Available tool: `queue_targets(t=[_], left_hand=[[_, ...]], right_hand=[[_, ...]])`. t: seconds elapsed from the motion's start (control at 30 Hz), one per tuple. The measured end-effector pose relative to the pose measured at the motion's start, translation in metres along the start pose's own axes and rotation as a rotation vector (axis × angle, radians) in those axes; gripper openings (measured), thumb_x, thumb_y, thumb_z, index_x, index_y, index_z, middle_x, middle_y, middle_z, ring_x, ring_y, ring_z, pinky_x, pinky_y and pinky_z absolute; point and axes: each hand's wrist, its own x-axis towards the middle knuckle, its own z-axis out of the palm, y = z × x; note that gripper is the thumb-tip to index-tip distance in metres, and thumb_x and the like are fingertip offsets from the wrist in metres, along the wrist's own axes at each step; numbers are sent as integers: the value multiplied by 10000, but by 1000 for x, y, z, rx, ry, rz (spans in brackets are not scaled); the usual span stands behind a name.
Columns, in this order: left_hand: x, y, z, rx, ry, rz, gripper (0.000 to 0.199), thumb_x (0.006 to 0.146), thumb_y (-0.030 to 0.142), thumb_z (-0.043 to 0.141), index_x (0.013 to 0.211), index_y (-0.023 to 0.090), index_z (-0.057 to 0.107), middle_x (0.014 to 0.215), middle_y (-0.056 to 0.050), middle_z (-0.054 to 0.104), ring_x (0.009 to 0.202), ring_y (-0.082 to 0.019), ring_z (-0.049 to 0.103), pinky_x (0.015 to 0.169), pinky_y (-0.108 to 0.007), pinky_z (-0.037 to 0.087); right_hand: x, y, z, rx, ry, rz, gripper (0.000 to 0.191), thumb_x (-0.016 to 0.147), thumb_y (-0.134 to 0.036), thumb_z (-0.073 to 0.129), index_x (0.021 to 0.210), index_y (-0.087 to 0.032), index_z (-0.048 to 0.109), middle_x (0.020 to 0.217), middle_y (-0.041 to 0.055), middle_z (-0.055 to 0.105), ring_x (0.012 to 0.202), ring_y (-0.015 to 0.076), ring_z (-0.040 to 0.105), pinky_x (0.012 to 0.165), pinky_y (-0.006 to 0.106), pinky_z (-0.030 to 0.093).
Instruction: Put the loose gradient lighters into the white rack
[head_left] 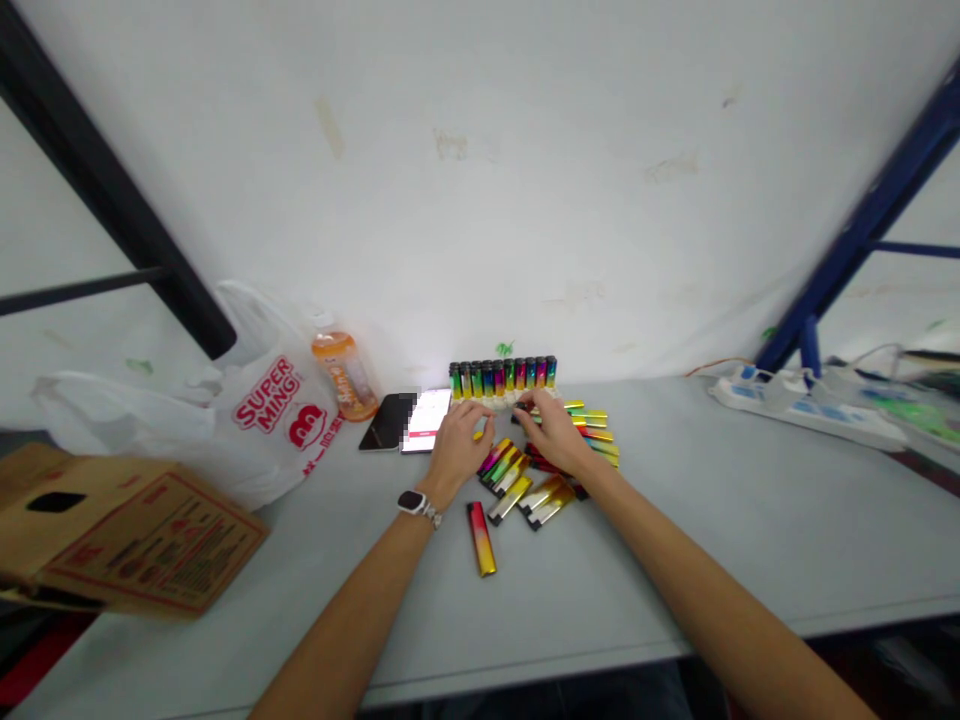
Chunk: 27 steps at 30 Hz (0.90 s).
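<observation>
Upright row of lighters [503, 377] — landmark; about ten, already standing by the wall [525, 200]. Loose lighters [511, 498] — many, lying flat in front of the row, left outside it; one red-and-yellow lighter [481, 540] apart, farther in front. Left hand [460, 440]: before the row's left end, fingers curved, grip cannot be told. Right hand [556, 430]: before its right end, fingers bent, pinch unclear.

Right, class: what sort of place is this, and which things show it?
Probably a simple workstation against a white wall, judging by the long grey tabletop, the white plastic power strip, and the slim, shiny multicoloured lighters, some upright in a row, others lying loose.
</observation>
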Motion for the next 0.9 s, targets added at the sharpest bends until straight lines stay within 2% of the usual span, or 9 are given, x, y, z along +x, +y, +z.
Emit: queue_targets(t=[0.1,0.17,0.23,0.33,0.4,0.5,0.63,0.9], left_hand=[[-3,0,1,-39,4,5,130,913,200,518,912,192,648,934,-42,650,944,-203,575,895,-369,470],[-4,-1,2,-64,-2,-3,134,912,199,522,921,188,655,938,-44,652,951,-201,581,892,-363,478],[-4,-2,2,-86,-22,-17,141,913,205,524,934,189,662,936,-46,651,953,-199,588,879,-355,488],[-4,-3,4,-106,-48,-33,152,915,214,524,936,195,673,928,-45,651,936,-195,599,867,-349,498],[-4,-3,6,-114,-58,-31,156,915,219,523,931,195,677,929,-46,652,932,-194,604,868,-351,499],[-5,-3,8,-121,-68,-21,163,918,228,518,926,189,676,936,-53,652,940,-197,604,872,-357,500],[-5,-2,8,-117,-77,-27,155,912,219,520,907,185,672,932,-55,655,944,-201,602,877,-364,500],[-4,1,6,-100,-70,-21,146,900,195,525,903,180,671,922,-56,658,942,-204,599,886,-369,495]], right_hand=[[-3,-12,6,402,99,82,215,969,-420,429,1061,-233,484,749,-8,602,656,153,575,634,276,452],[-3,-20,10,598,178,173,266,949,-490,446,1067,-253,464,622,-61,521,490,122,495,488,230,395],[-1,-26,12,724,216,279,318,913,-560,469,956,-245,495,534,-85,431,390,95,380,390,205,298],[1,-29,9,844,177,472,451,875,-621,467,681,-215,491,443,-80,330,341,72,265,339,203,201],[3,-28,6,896,160,609,515,877,-608,434,548,-212,445,399,-77,263,320,64,204,326,208,156],[4,-27,5,937,172,738,523,895,-509,363,462,-217,391,367,-66,234,301,62,165,323,209,116],[5,-28,6,928,196,769,481,886,-409,310,451,-219,383,354,-50,269,286,72,194,319,210,123],[3,-31,7,952,208,745,439,866,-374,307,461,-219,374,351,-45,301,288,75,206,319,212,122]])
